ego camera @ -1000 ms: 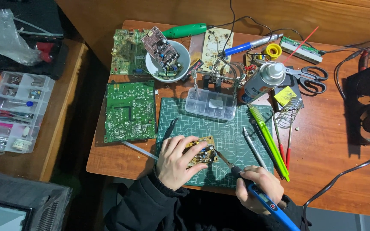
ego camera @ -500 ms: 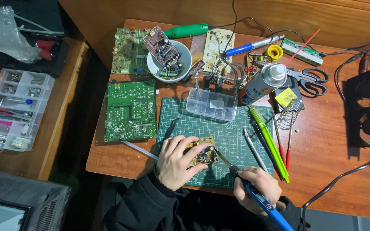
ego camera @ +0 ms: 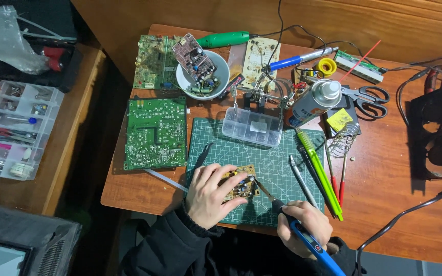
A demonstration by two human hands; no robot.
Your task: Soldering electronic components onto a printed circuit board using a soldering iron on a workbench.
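Yellowish and crowded with parts, the small circuit board lies on the green cutting mat, pinned by the left hand, while the right hand clenches a blue soldering iron, tip at the board's edge: soldering, calling for a steady touch.

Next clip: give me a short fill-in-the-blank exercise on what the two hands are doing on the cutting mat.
1. The left hand presses a small circuit board onto the ____ cutting mat.
2. The right hand holds a soldering iron with a ____ handle.
3. The iron's tip points toward the small ____.
4. The clear plastic box lies at the mat's ____ edge.

Missing words: green; blue; circuit board; far
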